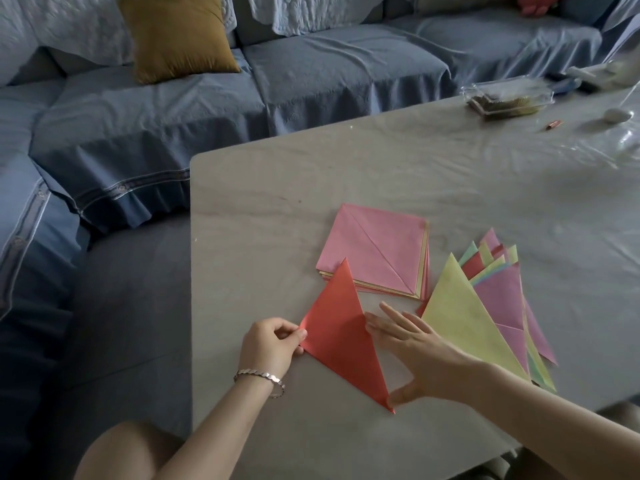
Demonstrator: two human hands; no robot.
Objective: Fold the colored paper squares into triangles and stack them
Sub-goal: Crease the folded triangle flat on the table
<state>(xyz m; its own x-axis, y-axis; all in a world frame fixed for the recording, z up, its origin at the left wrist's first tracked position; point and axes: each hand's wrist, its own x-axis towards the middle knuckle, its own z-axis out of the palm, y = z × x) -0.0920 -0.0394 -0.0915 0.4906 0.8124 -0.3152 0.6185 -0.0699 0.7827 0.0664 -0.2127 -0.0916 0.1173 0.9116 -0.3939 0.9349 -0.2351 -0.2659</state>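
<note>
Head view: left hand (273,344) pinches red triangle (341,336) corner; right hand (415,351) flat, fingers straight against its long edge; triangle stack (464,320) just beside right hand.

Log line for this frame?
left hand pinches red triangle corner | right hand flat on its edge | square stack behind | triangle pile right

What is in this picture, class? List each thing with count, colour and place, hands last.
paper triangle: one, red, between the hands
square stack: one, pink on top, behind triangle
triangle pile: one, yellow on top, right of stack
table: one, grey, under papers
sofa: one, blue, behind table
cushion: one, mustard, on sofa
plastic box: one, clear, table's far right
bracelet: one, silver, left wrist
left hand: one, pinches triangle's left corner
right hand: one, flat, at triangle's right edge
</note>
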